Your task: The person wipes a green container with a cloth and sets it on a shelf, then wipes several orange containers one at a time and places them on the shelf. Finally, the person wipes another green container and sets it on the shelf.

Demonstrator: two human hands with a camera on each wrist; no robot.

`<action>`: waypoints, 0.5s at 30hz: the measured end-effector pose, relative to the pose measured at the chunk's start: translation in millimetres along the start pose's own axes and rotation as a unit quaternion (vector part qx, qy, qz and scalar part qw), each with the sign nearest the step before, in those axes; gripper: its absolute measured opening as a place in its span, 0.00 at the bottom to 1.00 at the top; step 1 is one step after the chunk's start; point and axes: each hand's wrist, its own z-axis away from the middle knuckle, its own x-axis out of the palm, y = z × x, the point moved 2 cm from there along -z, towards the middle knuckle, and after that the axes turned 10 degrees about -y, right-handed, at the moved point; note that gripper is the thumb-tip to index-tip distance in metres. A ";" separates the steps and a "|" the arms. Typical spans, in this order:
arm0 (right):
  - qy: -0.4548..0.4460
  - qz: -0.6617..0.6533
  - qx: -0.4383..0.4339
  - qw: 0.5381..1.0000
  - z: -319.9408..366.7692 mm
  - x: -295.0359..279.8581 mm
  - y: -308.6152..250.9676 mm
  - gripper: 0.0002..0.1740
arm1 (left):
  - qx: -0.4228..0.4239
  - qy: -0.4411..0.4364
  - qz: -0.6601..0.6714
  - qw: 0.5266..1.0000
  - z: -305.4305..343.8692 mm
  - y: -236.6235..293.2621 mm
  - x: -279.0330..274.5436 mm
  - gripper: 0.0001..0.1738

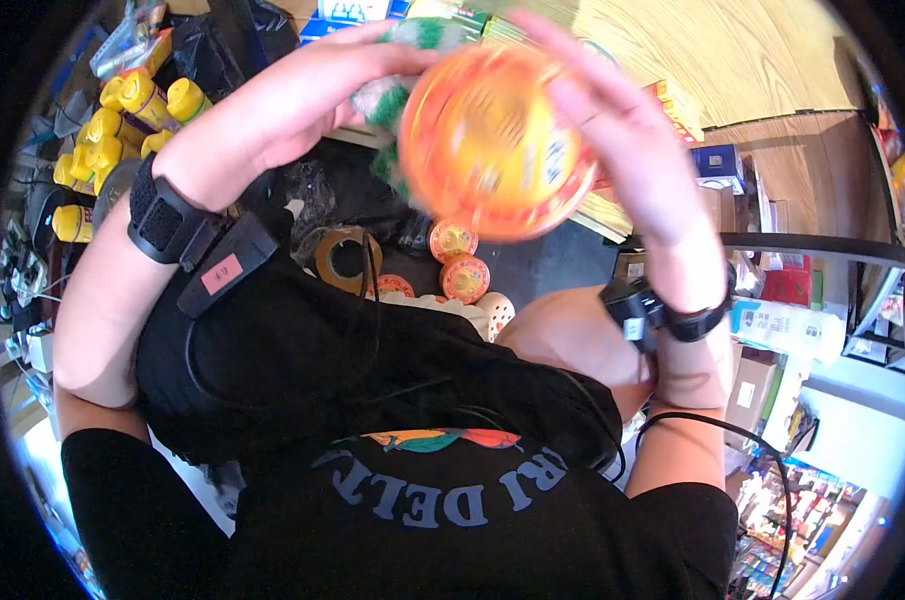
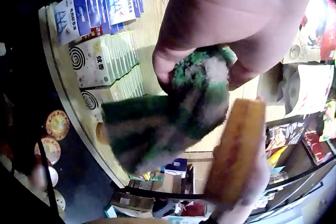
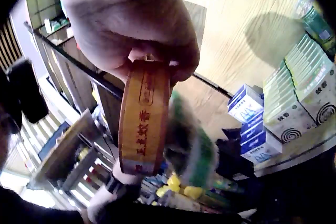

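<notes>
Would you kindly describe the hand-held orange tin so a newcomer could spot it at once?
Above the dark counter, the raised right hand grips a round orange tin with a yellow face. Unlike the orange tins lying on the counter, it is held aloft, a green-and-white cloth beside it.

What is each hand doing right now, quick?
Left hand: fingers curled around a green-and-white cloth, which is held against the tin.
Right hand: gripping a round orange tin by its rim.
</notes>
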 end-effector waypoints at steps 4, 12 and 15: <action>-0.164 0.082 0.057 0.981 13.1 41.8 2.3 0.47 | -0.005 -0.022 0.074 0.997 7.2 3.3 8.0 0.16; -0.090 0.398 0.039 0.912 9.2 35.4 8.3 0.41 | 0.033 0.045 0.111 0.992 10.6 20.5 -6.7 0.17; -0.035 0.379 -0.043 0.924 11.6 6.9 27.8 0.32 | 0.105 0.113 0.060 0.986 10.8 25.0 -14.5 0.18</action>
